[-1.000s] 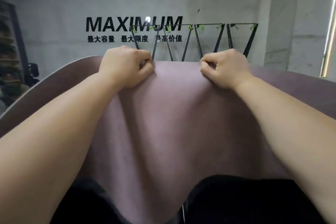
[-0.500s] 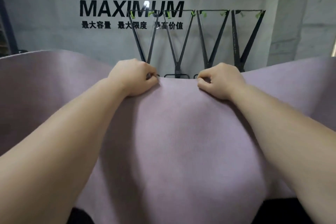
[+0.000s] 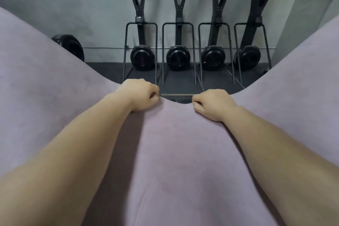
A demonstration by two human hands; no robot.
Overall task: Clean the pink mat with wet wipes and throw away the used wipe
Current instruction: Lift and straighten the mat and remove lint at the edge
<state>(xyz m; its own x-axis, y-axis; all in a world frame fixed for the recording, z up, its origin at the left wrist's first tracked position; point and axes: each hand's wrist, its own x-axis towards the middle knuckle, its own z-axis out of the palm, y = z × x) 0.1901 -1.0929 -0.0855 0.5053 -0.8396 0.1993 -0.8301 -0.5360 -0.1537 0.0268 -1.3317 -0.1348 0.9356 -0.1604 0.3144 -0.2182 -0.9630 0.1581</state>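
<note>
The pink mat fills most of the view, held out in front of me and sagging between my hands, with its sides rising at the left and right. My left hand grips the mat's far edge, fingers curled over it. My right hand grips the same edge a little to the right. No wet wipe or bin is in view.
Ahead, against a grey wall, stand several black exercise machines in a row with thin metal frames. A black round weight leans at the left. Dark flooring lies beyond the mat's edge.
My hands have lowered the mat's far edge toward the floor and my view has tipped down. The wall lettering has gone out of sight and the machines' bases now show.
</note>
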